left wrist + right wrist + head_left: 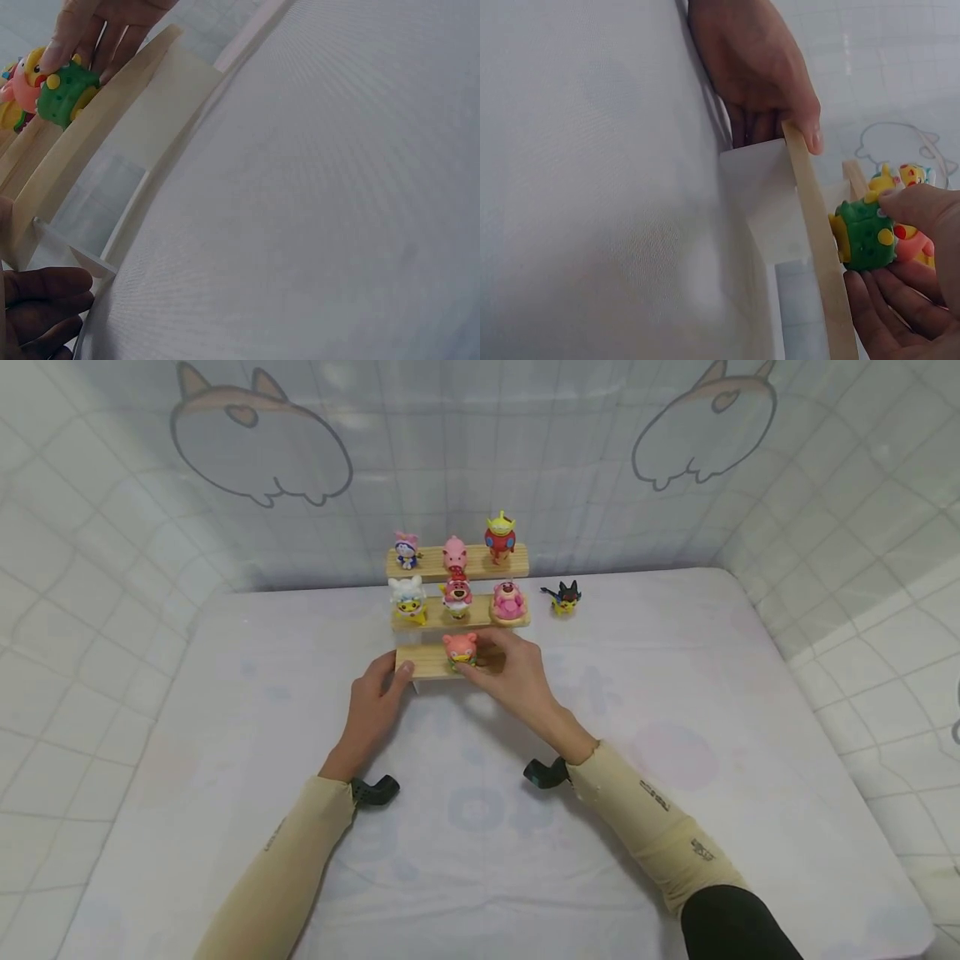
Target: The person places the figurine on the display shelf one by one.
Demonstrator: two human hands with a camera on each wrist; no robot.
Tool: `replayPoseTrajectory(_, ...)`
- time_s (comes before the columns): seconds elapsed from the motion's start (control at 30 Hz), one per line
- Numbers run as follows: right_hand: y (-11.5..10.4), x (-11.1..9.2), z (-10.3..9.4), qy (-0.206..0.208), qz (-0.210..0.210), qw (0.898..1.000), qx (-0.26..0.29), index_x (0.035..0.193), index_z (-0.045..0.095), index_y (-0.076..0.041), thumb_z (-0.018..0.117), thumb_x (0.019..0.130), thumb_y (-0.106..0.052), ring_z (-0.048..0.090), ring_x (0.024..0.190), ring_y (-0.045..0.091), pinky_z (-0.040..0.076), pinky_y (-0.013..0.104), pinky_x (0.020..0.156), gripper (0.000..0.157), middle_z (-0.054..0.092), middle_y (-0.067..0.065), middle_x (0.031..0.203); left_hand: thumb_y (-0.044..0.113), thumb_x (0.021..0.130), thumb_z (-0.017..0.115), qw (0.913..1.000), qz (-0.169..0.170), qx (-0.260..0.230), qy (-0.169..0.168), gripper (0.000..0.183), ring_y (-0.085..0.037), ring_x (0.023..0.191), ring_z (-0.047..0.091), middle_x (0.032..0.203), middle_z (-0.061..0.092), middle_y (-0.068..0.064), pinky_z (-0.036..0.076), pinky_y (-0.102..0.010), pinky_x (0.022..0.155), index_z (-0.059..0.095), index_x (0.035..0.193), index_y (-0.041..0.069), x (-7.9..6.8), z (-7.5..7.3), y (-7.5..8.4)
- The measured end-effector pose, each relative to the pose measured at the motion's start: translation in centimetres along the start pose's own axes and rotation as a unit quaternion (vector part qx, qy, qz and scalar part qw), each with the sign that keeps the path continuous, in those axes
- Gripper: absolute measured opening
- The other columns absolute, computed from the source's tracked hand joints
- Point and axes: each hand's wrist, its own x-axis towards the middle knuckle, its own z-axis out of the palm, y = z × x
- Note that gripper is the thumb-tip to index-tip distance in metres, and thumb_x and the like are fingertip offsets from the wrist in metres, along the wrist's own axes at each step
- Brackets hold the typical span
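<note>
My right hand (pixel 521 681) pinches a small toy figurine (pixel 460 648) between thumb and fingers at the middle of the bottom step of a tiered wooden display stand (pixel 423 662). The figurine has a pink head and a green lower body (pixel 864 238) with yellow spots. At the left end of that step, my left hand (pixel 372 700) grips the board. Its thumb lies against the wood, and its other fingers are around the white side support (pixel 761 176). In the left wrist view the figurine's green part (pixel 66 94) is close to the board's front edge.
Several figurines stand on the upper two steps, among them a pink pig (pixel 454 553), a red-and-yellow figure (pixel 500 535) and a pink bear (pixel 509 602). A black-and-yellow figurine (pixel 566 599) stands on the white-covered table (pixel 480 860), right of the stand. A patterned curtain (pixel 480 452) hangs behind.
</note>
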Motion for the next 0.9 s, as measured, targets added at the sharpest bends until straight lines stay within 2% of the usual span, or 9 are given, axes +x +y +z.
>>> replayPoseTrajectory(0.17,0.1,0.0,-0.1,-0.01,0.007,1.0,0.016,0.126,0.072,-0.006,0.088,0.089,-0.022,0.075,0.1,0.014,0.063,0.025,0.088,0.044,0.077,0.008,0.116,0.044,0.111,0.052,1.0,0.002,-0.001,0.001,0.057,-0.033,0.152,0.044,0.157,0.054,-0.017,0.033,-0.052,0.127,0.054,0.152,0.003,0.1,0.0,0.0)
replayPoseTrajectory(0.63,0.3,-0.1,-0.2,-0.03,0.016,0.999,0.038,0.125,0.072,-0.008,0.089,0.088,-0.021,0.076,0.1,0.014,0.062,0.022,0.089,0.044,0.076,0.007,0.117,0.045,0.111,0.052,1.0,0.005,0.005,0.002,0.058,-0.033,0.152,0.044,0.156,0.055,-0.017,0.034,-0.052,0.127,0.054,0.151,0.003,0.2,0.0,-0.1)
replayPoseTrajectory(0.9,0.3,0.1,-1.6,-0.048,0.026,0.998,0.039,0.125,0.074,-0.01,0.089,0.088,-0.025,0.077,0.099,0.015,0.063,0.026,0.087,0.043,0.077,0.004,0.118,0.043,0.111,0.052,0.9999,0.008,0.008,0.007,0.056,-0.033,0.151,0.046,0.155,0.056,-0.017,0.035,-0.053,0.126,0.055,0.151,0.003,0.2,0.1,-0.3)
